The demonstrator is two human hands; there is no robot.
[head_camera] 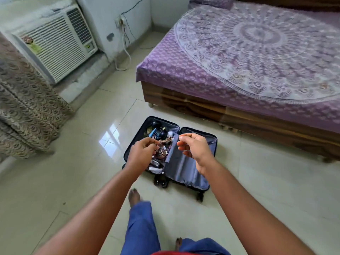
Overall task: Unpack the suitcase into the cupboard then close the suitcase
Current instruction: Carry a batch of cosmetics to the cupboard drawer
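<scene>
Blue trouser legs (pixel 141 229) and two bare feet stand on the tiled floor (pixel 55 190) at the near edge of the view. Both forearms reach forward above the suitcase (pixel 191 168), which lies open flat on the floor, near the bed's front corner. Left hand (pixel 142 151): fingers curled, pinching a small brownish tangled item (pixel 165 140) whose nature cannot be made out. Right hand (pixel 195 146): fingers loosely curled, thumb and forefinger pressed together at the tips; whether it holds anything cannot be told. Suitcase left half holds a jumble of small toiletry items (pixel 158 161); right half shows grey lining. Farther right, a bed (pixel 248 57) with a purple patterned cover. Farther left, a white air conditioner unit (pixel 55 45) against the wall, beside a patterned curtain (pixel 22 100).
</scene>
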